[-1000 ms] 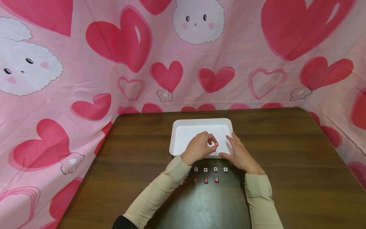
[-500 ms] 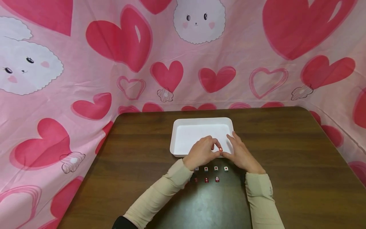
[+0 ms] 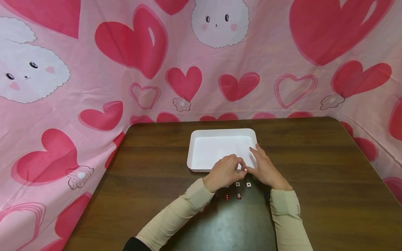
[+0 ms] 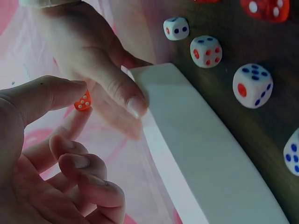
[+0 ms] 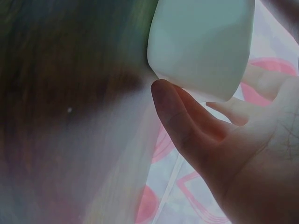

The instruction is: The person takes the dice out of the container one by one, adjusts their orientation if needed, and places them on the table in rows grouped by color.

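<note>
Between thumb and index finger, my left hand (image 3: 223,171) pinches a small red die (image 4: 82,101) with white pips; its other fingers are curled loosely. The die is by the front right corner of a white tray (image 3: 201,167), close to the right thumb in the head view. My right hand (image 3: 267,172) holds that corner, thumb at the front side and fingers along the right side. White dice (image 4: 252,85) with red and blue pips lie in a row in front of the tray. Nearer still lie red dice (image 3: 239,196), partly hidden by the left forearm.
The tray stands on a dark brown wooden table (image 3: 314,167). Behind the table and at its sides hangs a pink cloth (image 3: 207,87) printed with hearts. The left sleeve (image 3: 176,212) crosses above the table at the front.
My left hand has moved from over the tray toward its front right corner, carrying the red die right and nearer. My right hand has kept its place at the tray's corner.
</note>
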`<action>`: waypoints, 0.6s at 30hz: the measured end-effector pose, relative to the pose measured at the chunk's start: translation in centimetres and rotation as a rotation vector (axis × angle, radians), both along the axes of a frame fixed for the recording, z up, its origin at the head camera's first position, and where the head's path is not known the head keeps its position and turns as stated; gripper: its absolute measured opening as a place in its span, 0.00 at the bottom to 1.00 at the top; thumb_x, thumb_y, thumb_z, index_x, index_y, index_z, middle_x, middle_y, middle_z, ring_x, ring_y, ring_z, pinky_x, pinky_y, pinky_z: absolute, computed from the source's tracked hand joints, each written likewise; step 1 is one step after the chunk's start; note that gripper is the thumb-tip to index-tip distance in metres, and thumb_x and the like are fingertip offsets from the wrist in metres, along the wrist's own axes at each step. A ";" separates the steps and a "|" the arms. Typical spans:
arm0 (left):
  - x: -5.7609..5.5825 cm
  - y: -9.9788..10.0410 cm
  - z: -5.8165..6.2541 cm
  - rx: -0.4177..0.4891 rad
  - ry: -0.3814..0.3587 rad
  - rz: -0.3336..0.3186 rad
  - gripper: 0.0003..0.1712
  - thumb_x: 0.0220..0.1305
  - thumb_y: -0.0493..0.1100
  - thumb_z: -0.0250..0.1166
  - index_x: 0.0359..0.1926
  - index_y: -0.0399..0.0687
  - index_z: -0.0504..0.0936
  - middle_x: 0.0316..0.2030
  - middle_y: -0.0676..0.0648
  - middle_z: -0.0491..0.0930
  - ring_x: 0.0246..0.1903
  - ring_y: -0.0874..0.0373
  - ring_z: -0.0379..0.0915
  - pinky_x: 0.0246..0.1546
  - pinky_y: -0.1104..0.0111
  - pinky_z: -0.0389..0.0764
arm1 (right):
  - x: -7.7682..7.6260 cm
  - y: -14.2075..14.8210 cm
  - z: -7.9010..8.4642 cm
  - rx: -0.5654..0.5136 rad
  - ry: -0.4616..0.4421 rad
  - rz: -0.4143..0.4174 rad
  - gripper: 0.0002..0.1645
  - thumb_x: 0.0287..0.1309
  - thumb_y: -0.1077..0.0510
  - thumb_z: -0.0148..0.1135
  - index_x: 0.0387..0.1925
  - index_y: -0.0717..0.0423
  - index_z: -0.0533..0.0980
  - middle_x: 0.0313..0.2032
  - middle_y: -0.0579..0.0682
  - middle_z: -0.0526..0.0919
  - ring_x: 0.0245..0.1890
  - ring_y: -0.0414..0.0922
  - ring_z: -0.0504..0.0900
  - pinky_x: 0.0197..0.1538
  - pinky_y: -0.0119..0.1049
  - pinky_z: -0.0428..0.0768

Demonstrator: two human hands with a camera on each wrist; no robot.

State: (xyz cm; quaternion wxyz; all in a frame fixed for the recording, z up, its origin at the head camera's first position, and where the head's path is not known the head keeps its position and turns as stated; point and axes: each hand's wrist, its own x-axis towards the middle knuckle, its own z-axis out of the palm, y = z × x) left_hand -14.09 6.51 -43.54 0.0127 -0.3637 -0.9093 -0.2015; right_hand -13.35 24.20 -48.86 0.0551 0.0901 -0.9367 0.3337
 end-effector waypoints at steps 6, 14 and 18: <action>0.5 0.1 -0.1 -0.042 -0.010 -0.018 0.07 0.53 0.50 0.63 0.32 0.56 0.81 0.20 0.58 0.68 0.20 0.66 0.63 0.20 0.77 0.62 | 0.0 0.0 0.1 -0.005 -0.033 -0.008 0.48 0.48 0.48 0.65 0.64 0.65 0.55 0.67 0.67 0.44 0.63 0.65 0.52 0.60 0.59 0.57; 1.2 0.2 -0.7 -0.052 -0.017 -0.046 0.06 0.53 0.51 0.63 0.31 0.58 0.80 0.21 0.57 0.71 0.20 0.67 0.63 0.21 0.78 0.63 | 0.1 0.1 0.2 -0.016 -0.042 0.002 0.47 0.47 0.50 0.65 0.64 0.65 0.55 0.67 0.66 0.44 0.64 0.64 0.51 0.60 0.59 0.56; 1.4 0.3 -1.0 -0.055 -0.007 -0.055 0.05 0.51 0.51 0.65 0.30 0.59 0.79 0.21 0.57 0.71 0.19 0.68 0.62 0.20 0.79 0.62 | 0.1 0.2 0.3 -0.011 -0.057 0.008 0.47 0.48 0.51 0.65 0.64 0.64 0.53 0.67 0.66 0.43 0.65 0.63 0.49 0.60 0.59 0.55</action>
